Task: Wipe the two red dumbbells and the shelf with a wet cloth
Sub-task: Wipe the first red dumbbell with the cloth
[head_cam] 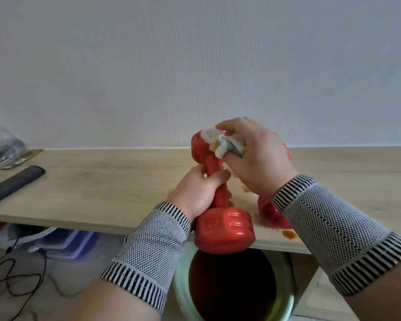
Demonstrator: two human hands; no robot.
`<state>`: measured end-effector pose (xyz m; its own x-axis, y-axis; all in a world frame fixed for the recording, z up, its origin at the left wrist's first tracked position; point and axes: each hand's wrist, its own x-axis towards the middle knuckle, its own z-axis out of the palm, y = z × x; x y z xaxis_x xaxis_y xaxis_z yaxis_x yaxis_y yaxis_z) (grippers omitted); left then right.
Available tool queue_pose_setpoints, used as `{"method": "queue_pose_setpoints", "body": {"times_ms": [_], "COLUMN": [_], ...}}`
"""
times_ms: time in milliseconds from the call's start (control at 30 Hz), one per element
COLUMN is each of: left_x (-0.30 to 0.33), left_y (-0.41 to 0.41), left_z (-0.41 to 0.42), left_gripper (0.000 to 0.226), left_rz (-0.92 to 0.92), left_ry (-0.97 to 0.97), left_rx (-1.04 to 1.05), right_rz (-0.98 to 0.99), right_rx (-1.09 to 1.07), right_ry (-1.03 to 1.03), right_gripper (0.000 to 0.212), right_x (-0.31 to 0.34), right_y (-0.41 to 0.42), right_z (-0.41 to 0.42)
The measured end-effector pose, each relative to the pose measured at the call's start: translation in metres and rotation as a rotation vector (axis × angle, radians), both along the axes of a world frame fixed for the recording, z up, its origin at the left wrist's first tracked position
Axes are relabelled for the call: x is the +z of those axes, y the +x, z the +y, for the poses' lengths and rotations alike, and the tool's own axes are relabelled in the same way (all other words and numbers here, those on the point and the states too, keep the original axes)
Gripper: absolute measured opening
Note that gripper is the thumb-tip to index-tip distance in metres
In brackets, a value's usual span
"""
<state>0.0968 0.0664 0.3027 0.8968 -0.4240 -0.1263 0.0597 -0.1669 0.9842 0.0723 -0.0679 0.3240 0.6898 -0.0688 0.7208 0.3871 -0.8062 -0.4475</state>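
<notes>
Your left hand [196,193] grips the dumbbell [218,195] by its handle, tilted over the shelf's [102,188] front edge; your right hand [252,156] presses the cloth [220,141] on its top head. A wet handle could slip, dropping it into the bucket [183,286] below.

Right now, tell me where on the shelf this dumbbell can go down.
Free: the bare stretch of shelf between the black remote and the left hand. Also the shelf's far right end. Crowded: under the right hand, where the second dumbbell lies among orange stains.
</notes>
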Motion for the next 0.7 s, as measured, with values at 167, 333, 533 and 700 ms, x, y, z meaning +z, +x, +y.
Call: {"method": "queue_pose_setpoints", "body": {"times_ms": [167,333,533,700], "left_x": [-0.004,-0.001,0.003,0.003], "left_y": [-0.003,-0.002,0.001,-0.005], "left_z": [-0.004,-0.004,0.0,-0.001], "left_gripper": [0.023,0.019,0.015,0.016], "left_rz": [0.006,0.03,0.059,0.079], "left_ry": [0.029,0.007,-0.063,-0.085], "left_rx": [-0.012,0.003,0.046,0.009], "right_rz": [0.052,0.116,0.113,0.045], "right_rx": [-0.068,-0.165,-0.177,-0.015], "right_ry": [-0.076,-0.05,-0.056,-0.059], "right_gripper": [0.012,0.007,0.007,0.012], "right_x": [-0.009,-0.013,-0.009,-0.006], "right_y": [0.005,0.009,0.008,0.009], "right_z": [0.003,0.002,-0.005,0.007]}}
